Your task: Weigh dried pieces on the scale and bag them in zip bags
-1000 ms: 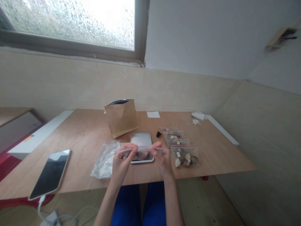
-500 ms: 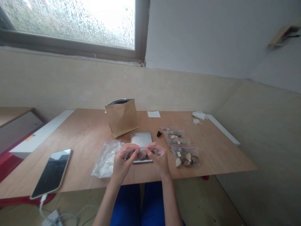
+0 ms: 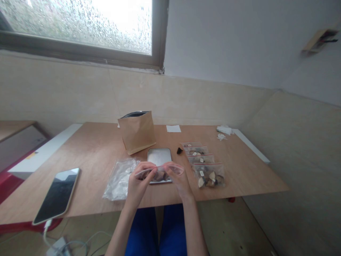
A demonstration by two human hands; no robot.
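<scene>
Both hands pinch the top edge of a clear zip bag (image 3: 159,175) that holds brownish, sliced-looking pieces. My left hand (image 3: 140,179) grips it left of the middle, my right hand (image 3: 178,177) right of the middle, thumbs toward me. The pinkish rim bows open at both ends. Below and behind the bag, a flat silvery tray-like plate (image 3: 160,155) lies on the table, its near part covered by the bag. Left of my left hand is a pile of clear plastic bags (image 3: 119,181). Beyond the plate sits a small dark piece (image 3: 179,150).
Several filled zip bags with small white labels overlap at the right, the nearest bag (image 3: 210,176) near the table edge. A brown paper pouch (image 3: 137,133) stands open behind. A phone (image 3: 58,195) with a charging cable lies left; white paper (image 3: 173,128) and crumpled white scraps (image 3: 224,131) lie at the back.
The pinch of my right hand has moved slightly left along the bag's edge. The whole view has shifted a little; the other things lie as before.
</scene>
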